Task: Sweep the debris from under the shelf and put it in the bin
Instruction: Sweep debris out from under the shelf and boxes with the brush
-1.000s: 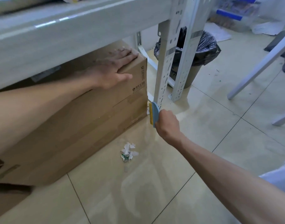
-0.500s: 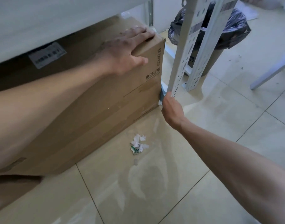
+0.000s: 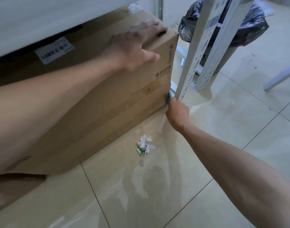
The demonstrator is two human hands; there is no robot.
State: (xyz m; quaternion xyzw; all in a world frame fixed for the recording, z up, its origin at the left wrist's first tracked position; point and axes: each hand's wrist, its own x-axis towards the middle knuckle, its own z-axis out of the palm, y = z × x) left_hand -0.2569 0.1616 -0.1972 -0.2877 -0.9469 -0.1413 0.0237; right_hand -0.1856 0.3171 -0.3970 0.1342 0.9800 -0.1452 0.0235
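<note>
Debris (image 3: pixel 145 145): 1 loose paper-scrap pile on tile (image 3: pixel 223 132) by box (image 3: pixel 99 112); likely light, scatters easily, sweep not pinch. Left hand (image 3: pixel 136 46) spread flat on box top. Right hand (image 3: pixel 178 112) fisted round brush (image 3: pixel 169 98) by shelf post (image 3: pixel 192 60).

Storeroom: metal shelving (image 3: pixel 188 63), cardboard box (image 3: pixel 94 99), tiles.

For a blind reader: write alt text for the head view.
A right hand holds a blue brush between a cardboard box and a shelf post, left hand flat on the box. Paper scraps lie on the floor, a bin behind.
</note>
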